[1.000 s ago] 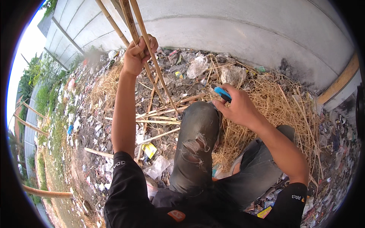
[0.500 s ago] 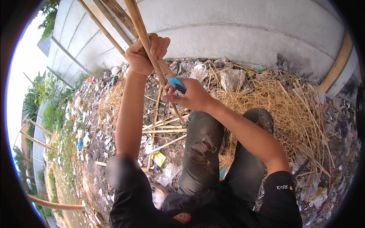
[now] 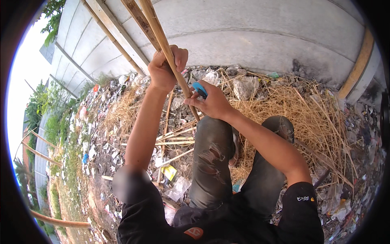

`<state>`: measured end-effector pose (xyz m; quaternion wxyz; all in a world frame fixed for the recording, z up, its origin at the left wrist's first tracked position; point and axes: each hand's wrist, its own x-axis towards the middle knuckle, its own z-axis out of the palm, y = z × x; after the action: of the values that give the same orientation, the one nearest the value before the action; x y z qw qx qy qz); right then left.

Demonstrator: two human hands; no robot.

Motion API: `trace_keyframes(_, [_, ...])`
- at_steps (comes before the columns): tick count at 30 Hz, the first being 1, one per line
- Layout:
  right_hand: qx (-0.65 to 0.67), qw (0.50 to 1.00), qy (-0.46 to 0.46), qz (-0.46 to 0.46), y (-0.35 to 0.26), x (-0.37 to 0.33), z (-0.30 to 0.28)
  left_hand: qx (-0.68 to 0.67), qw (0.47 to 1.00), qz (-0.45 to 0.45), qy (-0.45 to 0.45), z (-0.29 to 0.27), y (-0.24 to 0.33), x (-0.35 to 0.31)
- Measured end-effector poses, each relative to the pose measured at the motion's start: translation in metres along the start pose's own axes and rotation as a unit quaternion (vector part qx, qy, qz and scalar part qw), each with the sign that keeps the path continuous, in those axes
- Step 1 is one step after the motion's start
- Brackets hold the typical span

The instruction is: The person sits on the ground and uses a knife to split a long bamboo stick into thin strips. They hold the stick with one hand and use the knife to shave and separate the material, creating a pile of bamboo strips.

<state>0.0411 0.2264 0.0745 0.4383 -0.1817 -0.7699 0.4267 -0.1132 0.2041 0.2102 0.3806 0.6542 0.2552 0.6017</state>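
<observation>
My left hand (image 3: 164, 74) is wrapped around a long bamboo pole (image 3: 163, 40), which slants from the top of the view down toward my knee. Lower on the same pole, my right hand (image 3: 214, 102) is closed on a blue utility knife (image 3: 199, 89). The right thumb presses along the pole's lower end, and the knife lies close against its side. Whether the blade is cutting into the pole cannot be made out. A second, darker bamboo piece (image 3: 142, 23) runs behind the pole and passes behind my left hand.
A grey concrete wall (image 3: 260, 44) curves across the back, with a thin bamboo pole (image 3: 109, 34) leaning on it. Dry straw and shavings (image 3: 313, 126) cover the ground at right. Scattered plastic litter (image 3: 178, 187) and split bamboo strips (image 3: 174, 142) lie around my bent legs.
Both hands and the pole have shifted a little to the right in view, and the left hand sits slightly lower. The knife remains in my right hand, beside the pole.
</observation>
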Motion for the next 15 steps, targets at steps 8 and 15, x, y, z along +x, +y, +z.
trace_keyframes(8, [-0.043, 0.993, 0.048, -0.1, -0.002, -0.01, -0.026, 0.205, 0.938, -0.003, 0.28, -0.028, 0.016, -0.002])
trace_keyframes(15, [-0.045, 0.987, 0.149, -0.042, -0.022, -0.017, -0.079, 0.275, 0.789, 0.161, 0.525, -0.154, 0.073, -0.054])
